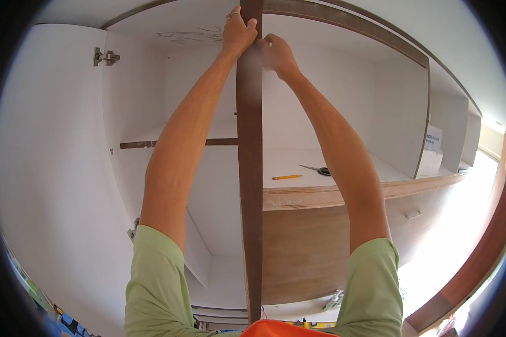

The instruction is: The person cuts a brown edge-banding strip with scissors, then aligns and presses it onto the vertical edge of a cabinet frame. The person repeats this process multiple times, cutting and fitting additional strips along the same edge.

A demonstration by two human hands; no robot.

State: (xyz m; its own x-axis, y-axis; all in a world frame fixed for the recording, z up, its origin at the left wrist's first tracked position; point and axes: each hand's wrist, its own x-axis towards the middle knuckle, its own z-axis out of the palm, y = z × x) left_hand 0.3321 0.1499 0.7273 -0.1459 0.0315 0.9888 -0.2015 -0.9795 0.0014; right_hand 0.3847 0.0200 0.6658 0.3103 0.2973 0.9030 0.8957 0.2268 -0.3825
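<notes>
Both my arms reach up to a tall dark brown upright strip [250, 140] that runs down the front of a white cabinet. My left hand [240, 32] is closed on the strip near its top, thumb across its front face. Just right of the strip and slightly lower is my right hand [279, 57]. Its fingers are curled in, with the tips against the strip's right edge. A blurred patch covers part of those fingers, so what they hold, if anything, cannot be made out.
A white door [50, 157] hangs open at left on a metal hinge [105, 57]. On the right-hand shelf lie a yellow pencil [287, 177] and black-handled scissors [322, 171]. A white box [431, 149] stands farther right. A brown shelf edge [177, 144] crosses the left compartment.
</notes>
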